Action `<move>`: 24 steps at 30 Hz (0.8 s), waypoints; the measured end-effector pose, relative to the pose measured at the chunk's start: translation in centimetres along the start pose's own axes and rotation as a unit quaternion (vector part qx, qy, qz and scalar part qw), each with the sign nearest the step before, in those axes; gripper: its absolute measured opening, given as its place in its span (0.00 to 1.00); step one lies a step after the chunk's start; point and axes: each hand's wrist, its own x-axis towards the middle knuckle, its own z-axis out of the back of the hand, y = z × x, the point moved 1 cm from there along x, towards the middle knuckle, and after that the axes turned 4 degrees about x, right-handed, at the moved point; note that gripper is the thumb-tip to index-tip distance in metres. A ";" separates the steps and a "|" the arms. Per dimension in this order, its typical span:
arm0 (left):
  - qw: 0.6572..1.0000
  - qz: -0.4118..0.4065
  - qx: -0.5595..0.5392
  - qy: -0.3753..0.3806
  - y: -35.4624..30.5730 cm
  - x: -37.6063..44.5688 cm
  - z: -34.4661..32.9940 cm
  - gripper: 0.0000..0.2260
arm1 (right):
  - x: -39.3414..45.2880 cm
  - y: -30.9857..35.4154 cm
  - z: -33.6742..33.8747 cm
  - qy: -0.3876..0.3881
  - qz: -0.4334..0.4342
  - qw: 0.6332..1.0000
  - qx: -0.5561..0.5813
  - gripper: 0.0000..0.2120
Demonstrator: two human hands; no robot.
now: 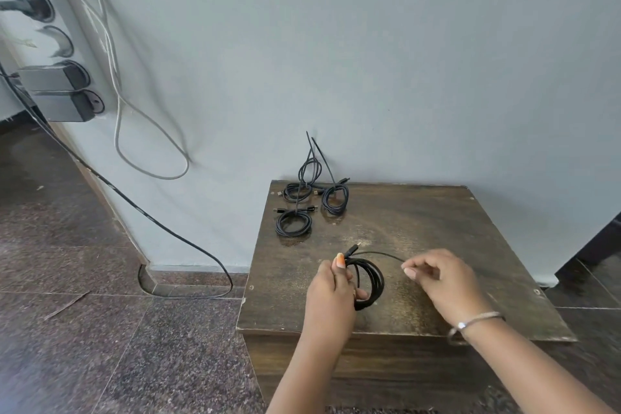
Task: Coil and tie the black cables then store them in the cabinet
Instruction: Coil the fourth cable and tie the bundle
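Observation:
My left hand (331, 292) grips a coiled black cable (371, 282) upright over the front middle of the wooden cabinet top (437, 232). One plug end of that cable sticks up past my left thumb. A thin black tie (379, 254) runs from the coil to my right hand (440, 282), which pinches its free end between thumb and forefinger. Three more coiled black cables, each bound with a tie, lie at the back left of the top: one (294, 220) nearest me, one (297, 191) behind it, one (335, 198) to its right.
The cabinet stands against a grey wall. On the left, a white power strip (43, 30) with plugged adapters hangs on the wall, a grey cable loop (154, 141) dangles below it, and a black cord (168, 232) trails across the stone floor.

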 end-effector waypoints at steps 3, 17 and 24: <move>0.999 -0.004 -0.002 -0.037 -0.1 0.0 0.2 0.16 | -2.9 -0.6 2.0 -0.017 -0.053 0.995 0.087 0.06; 0.967 -0.022 0.088 -0.237 -0.3 -0.4 1.0 0.14 | -8.0 0.8 3.9 -0.026 -0.043 0.975 0.215 0.05; 0.954 -0.066 0.152 -0.250 -1.0 -1.2 0.3 0.16 | -8.1 0.8 2.6 -0.039 -0.034 0.981 0.188 0.07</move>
